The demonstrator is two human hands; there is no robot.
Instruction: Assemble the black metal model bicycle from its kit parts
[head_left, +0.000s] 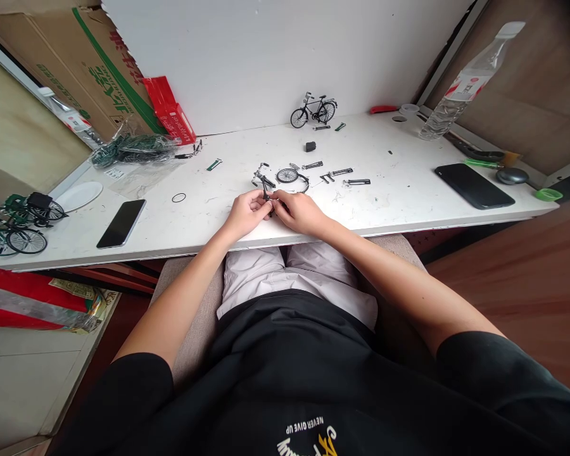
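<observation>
Near the table's front edge, my left hand point(247, 212) is closed around a small black model bicycle frame point(265, 180). Its handlebars stick up past my fingertips. My right hand point(300, 211) meets it from the other side, thumb and fingers pinched at the lower part of that frame. Whether a tiny separate part sits between my fingertips is hidden. Just beyond the hands lie a spoked model wheel point(286, 175) and a curved black mudguard point(305, 184). Small black strip-shaped parts point(341, 171) lie to their right.
An assembled model bicycle point(319, 111) stands at the back. More model bicycles point(21, 225) and a phone point(121, 223) are at left, with plastic-wrapped parts point(137, 149) behind. On the right are a black phone point(475, 185) and a water bottle point(463, 88). A thin black ring point(178, 194) lies left of my hands.
</observation>
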